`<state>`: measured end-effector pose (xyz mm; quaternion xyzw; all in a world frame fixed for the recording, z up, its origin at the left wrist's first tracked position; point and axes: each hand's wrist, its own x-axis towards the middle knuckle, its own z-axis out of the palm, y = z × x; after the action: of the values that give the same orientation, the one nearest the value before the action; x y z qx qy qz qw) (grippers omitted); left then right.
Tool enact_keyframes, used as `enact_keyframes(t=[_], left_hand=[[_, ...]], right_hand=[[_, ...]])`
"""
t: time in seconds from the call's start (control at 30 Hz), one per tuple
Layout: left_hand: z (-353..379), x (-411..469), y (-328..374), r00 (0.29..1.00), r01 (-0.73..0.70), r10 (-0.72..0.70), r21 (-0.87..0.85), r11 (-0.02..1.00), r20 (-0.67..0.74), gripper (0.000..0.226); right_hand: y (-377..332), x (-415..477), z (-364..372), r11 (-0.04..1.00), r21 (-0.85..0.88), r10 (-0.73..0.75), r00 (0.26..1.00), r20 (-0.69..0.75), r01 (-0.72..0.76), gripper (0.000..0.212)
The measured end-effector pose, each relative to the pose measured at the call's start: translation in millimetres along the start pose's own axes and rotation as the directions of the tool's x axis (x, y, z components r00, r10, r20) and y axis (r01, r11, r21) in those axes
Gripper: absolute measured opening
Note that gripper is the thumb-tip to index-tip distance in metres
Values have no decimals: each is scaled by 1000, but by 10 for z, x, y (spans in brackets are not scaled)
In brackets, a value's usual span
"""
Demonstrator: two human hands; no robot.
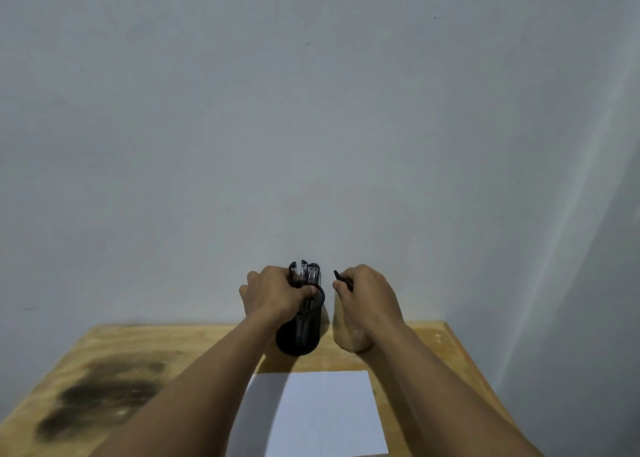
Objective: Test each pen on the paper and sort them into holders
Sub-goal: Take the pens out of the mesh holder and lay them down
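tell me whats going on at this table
A person is sorting pens. The left hand has its grip on the black mesh holder, which has several pens in it. The right hand holds a dark pen above the wooden holder. The white paper lies nearer, on the wooden table.

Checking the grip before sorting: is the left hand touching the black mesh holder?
Touching. The head view shows the left hand wrapped over the rim of the black mesh holder.

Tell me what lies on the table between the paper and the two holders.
Nothing: the head view shows bare wooden table between the paper, black mesh holder and tan holder.
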<state>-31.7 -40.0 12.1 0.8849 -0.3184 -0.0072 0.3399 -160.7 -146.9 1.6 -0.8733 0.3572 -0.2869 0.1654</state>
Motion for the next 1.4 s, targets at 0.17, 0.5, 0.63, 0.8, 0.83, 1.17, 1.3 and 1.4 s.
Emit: enact_keyframes(t=[0.17,0.5,0.63,0.8,0.83,1.17,1.3,1.4], left_hand=[[15,-12,5,996,-83,81,88,993,20,33],[53,-2,26,993,-115,112,103,988,35,28],[22,-25,55,992,-123,123,45,991,1,31],[-76,-4,98,991,-119,125,-132,984,38,20],[-116,8,116,992,-110,119,-191,975,40,18],[-972,43,395,990,-110,135,-362,926,43,23],[-1526,-57,316,972,-67,162,-461,885,169,15],[-1848,-198,81,963,-1,116,-430,903,243,18]], right_hand=[[23,-18,-26,999,48,-5,1000,-4,5,24],[15,-33,-102,992,125,-24,1000,0,24,24],[-2,-44,-155,983,184,-6,1000,-23,10,23],[-57,-73,-309,973,232,-5,999,-40,14,22],[-74,-80,-343,969,247,-2,999,-44,13,23],[-536,-153,-873,959,263,-43,969,-242,108,27],[-894,-252,-1013,949,271,-101,967,-233,164,25],[-1194,-367,-990,935,314,-125,982,-145,165,28]])
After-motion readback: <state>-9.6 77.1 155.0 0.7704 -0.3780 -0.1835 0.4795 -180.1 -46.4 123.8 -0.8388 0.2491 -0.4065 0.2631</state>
